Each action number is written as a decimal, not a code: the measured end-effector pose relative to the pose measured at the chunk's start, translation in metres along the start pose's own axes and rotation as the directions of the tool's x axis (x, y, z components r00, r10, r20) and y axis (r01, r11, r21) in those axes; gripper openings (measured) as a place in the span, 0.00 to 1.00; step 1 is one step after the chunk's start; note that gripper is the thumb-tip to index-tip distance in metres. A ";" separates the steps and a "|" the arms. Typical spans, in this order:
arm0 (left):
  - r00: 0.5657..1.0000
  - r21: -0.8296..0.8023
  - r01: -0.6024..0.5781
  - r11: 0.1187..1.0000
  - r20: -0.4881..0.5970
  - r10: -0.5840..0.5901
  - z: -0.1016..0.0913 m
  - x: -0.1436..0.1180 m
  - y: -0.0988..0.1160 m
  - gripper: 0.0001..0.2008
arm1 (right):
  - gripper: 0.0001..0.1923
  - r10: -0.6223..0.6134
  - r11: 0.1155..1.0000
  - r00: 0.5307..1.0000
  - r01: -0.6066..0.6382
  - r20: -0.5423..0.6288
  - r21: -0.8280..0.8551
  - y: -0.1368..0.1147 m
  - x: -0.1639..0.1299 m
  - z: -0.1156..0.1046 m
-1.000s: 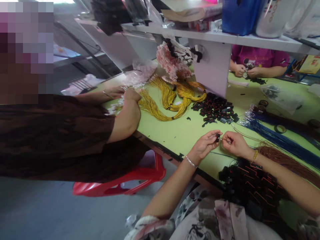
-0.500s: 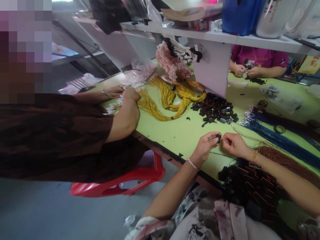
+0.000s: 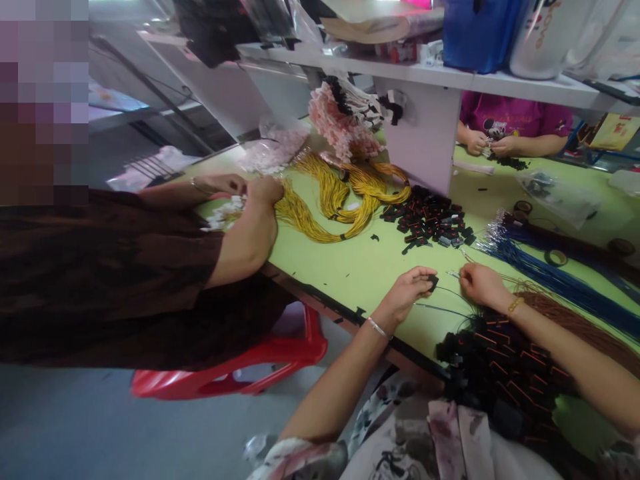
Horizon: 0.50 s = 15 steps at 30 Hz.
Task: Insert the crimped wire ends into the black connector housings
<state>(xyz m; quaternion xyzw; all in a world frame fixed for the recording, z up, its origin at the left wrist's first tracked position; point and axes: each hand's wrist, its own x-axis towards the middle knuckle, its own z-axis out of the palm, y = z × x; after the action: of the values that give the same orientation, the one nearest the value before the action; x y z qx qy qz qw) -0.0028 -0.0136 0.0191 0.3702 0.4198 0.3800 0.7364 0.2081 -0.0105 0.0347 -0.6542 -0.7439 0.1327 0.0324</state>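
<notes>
My left hand (image 3: pixel 407 292) pinches a small black connector (image 3: pixel 433 281) over the green table (image 3: pixel 360 267). A short gap to its right, my right hand (image 3: pixel 483 285) holds a thin wire (image 3: pixel 454 274) by its metal tip, and the wire trails back toward the brown wire bundle (image 3: pixel 575 323). A heap of black connectors with orange wires (image 3: pixel 500 367) lies just below my right wrist. Loose black connectors (image 3: pixel 433 220) are piled further up the table.
Yellow wire bundles (image 3: pixel 345 197) and blue wire bundles (image 3: pixel 555 277) lie on the table. A person in a dark top (image 3: pixel 115 273) works at the left on a red stool (image 3: pixel 240 370). Another person's hands (image 3: pixel 493 143) work behind a white shelf post (image 3: pixel 425 137).
My hands have drawn slightly apart; the right hand moved right with the wire, away from the connector. The view shifted a little.
</notes>
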 end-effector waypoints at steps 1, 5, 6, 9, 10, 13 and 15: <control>1.000 -0.014 0.009 1.000 0.001 -0.009 0.001 0.002 -0.001 0.17 | 0.07 -0.002 0.999 1.000 0.003 0.015 -0.034 -0.001 -0.001 0.001; 0.999 -0.061 0.026 0.998 -0.019 -0.027 0.007 0.006 -0.004 0.18 | 0.09 -0.022 0.996 1.000 0.023 0.009 -0.092 -0.006 -0.005 -0.002; 0.999 -0.067 0.022 0.998 -0.024 -0.023 0.009 0.006 -0.004 0.18 | 0.09 -0.023 0.996 1.000 0.022 -0.001 -0.085 -0.007 -0.007 -0.004; 0.999 -0.090 -0.003 0.996 -0.033 0.000 0.014 0.007 -0.006 0.17 | 0.08 -0.032 0.999 0.999 0.034 -0.043 0.033 -0.006 -0.011 -0.008; 0.999 -0.104 -0.007 0.995 -0.036 0.003 0.017 0.007 -0.006 0.16 | 0.07 -0.047 0.993 0.997 0.053 -0.062 0.107 -0.005 -0.012 -0.009; 0.999 -0.166 0.008 0.986 -0.040 -0.015 0.023 0.009 -0.009 0.14 | 0.05 -0.122 0.923 0.985 0.159 -0.124 0.351 -0.005 -0.014 -0.009; 0.999 -0.216 0.030 0.976 -0.025 -0.036 0.028 0.010 -0.012 0.13 | 0.05 -0.157 0.862 0.976 0.210 -0.150 0.462 -0.005 -0.015 -0.009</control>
<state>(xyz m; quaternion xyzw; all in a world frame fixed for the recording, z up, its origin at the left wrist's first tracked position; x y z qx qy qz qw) 0.0287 -0.0160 0.0156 0.2755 0.3927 0.4164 0.7723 0.2072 -0.0244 0.0460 -0.5586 -0.7445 0.2719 0.2443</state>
